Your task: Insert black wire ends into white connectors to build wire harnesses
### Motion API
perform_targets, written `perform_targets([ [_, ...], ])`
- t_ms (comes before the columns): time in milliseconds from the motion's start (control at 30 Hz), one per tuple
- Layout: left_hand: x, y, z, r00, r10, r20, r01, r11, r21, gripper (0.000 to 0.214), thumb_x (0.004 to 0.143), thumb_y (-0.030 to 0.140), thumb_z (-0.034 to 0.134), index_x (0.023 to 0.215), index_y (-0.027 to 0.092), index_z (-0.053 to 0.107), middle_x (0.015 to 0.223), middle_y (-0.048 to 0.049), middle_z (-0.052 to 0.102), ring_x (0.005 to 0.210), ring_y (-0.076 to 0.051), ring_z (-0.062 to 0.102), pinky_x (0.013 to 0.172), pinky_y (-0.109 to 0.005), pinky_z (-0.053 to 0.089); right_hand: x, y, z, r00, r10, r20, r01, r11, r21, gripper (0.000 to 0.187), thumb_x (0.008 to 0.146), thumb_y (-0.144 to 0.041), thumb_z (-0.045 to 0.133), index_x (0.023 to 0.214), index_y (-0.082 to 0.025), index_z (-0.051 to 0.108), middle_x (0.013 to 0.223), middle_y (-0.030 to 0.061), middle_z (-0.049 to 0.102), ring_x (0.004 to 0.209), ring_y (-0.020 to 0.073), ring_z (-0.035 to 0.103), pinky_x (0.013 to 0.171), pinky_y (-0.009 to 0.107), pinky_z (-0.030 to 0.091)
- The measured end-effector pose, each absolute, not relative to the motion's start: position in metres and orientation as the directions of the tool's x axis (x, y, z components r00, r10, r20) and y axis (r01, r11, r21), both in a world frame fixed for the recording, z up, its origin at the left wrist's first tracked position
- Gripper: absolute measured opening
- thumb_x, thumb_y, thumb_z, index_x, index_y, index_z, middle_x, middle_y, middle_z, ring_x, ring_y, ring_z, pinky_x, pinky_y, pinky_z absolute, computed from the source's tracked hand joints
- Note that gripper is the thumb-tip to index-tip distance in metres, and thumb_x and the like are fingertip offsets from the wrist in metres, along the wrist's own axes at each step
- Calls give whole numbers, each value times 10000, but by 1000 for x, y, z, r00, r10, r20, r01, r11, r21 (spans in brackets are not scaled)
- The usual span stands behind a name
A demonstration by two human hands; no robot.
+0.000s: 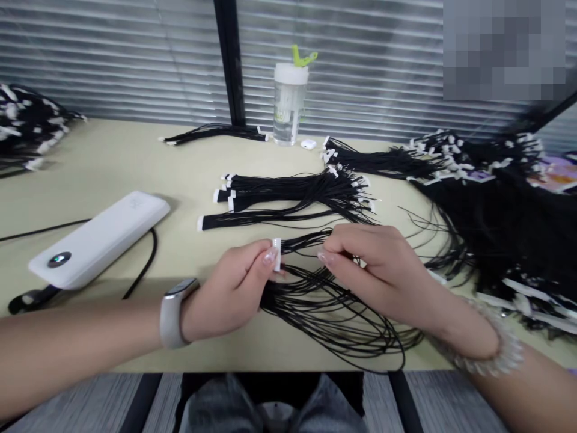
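Note:
A white plug connector [277,255] with black wires running out of it to the right is pinched between the thumb and fingers of my left hand [238,285]. Below it a loose bundle of thin black wires [333,313] fans out from under the same hand. My right hand [378,267] is closed, thumb against finger, at the black wires a short way right of the connector. How many wires it grips is hidden by the fingers. Just beyond both hands lie several wire harnesses [288,189] with white connectors, side by side.
Left on the table [112,156] lies a white power bank [101,237] with a black cable. A water bottle [290,105] and a small white case [308,144] stand at the back. Large heaps of black wires [491,222] cover the right; another wire heap [27,129] sits far left.

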State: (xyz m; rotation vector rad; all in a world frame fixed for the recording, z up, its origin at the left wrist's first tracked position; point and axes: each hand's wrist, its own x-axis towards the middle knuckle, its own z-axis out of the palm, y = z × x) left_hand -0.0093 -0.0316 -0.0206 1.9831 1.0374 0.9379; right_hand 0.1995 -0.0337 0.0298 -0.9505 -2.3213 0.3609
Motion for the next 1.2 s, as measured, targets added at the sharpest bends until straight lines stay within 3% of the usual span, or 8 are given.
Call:
perform_targets([
  [533, -5, -27, -19, 385, 871, 306, 343, -443, 828, 338, 948, 283, 300, 712, 158, 507, 651, 7, 558, 609, -95, 534, 584, -201, 441, 200, -32, 23, -602, 668, 438, 591, 741, -319, 137, 878, -169, 482, 761, -141, 548, 664, -15, 512, 617, 54, 443, 583, 188, 347],
  [733, -6, -27, -19, 402, 861, 311, 350, -459, 816, 337, 951, 289, 296, 719, 157, 502, 660, 11, 558, 605, -89, 521, 566, -194, 421, 203, -30, 19, -627, 598, 499, 643, 759, -100, 152, 887, -195, 464, 782, -147, 563, 699, 11, 527, 658, 89, 455, 601, 222, 356],
  [933, -5, -28, -15, 456, 839, 298, 399, -492, 774, 319, 945, 271, 304, 679, 164, 444, 617, 27, 488, 565, -85, 444, 549, -201, 384, 197, -31, 14, -638, 628, 445, 610, 765, -205, 148, 900, -215, 460, 838, -148, 577, 716, -2, 543, 649, 74, 464, 599, 209, 352],
  [1033, -4, -28, -14, 490, 826, 277, 428, -505, 749, 324, 943, 289, 296, 675, 167, 430, 604, 27, 480, 547, -88, 408, 529, -211, 360, 190, -33, 10, -627, 616, 476, 621, 765, -172, 201, 914, -234, 438, 817, -143, 589, 700, -1, 539, 641, 78, 468, 592, 215, 345],
  [1200, -6, -28, -16, 526, 818, 232, 435, -494, 753, 336, 945, 316, 286, 732, 155, 490, 657, 5, 562, 581, -99, 480, 551, -224, 384, 183, -36, 8, -636, 585, 503, 641, 764, -78, 277, 919, -223, 396, 747, -133, 594, 650, 10, 511, 601, 98, 435, 563, 243, 317],
])
